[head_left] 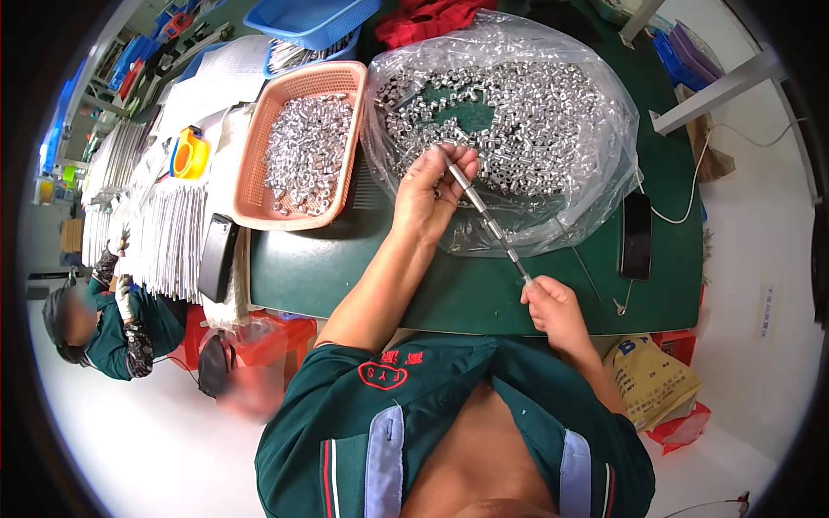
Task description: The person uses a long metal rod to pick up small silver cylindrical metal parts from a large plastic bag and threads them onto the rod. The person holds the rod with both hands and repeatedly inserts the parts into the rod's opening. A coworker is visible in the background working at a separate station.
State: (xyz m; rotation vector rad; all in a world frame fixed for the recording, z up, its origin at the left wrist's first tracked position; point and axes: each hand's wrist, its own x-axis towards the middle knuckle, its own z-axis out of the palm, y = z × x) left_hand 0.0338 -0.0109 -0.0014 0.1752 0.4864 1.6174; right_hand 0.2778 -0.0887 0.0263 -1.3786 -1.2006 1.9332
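Observation:
A thin rod strung with short silvery metal sleeves slants between my two hands, just over the near edge of a clear plastic bag. My left hand has its thumb and fingers closed near the rod's upper end. At the lower end, my right hand pinches the rod above the table's front edge. Loose metal sleeves in great number lie spread over the opened bag. More of them fill part of a pink plastic basket to the left of my left hand.
On the green table, a black phone lies right, near a key and a thin loose rod. Another dark phone rests left by bundled white rods. A co-worker sits at far left.

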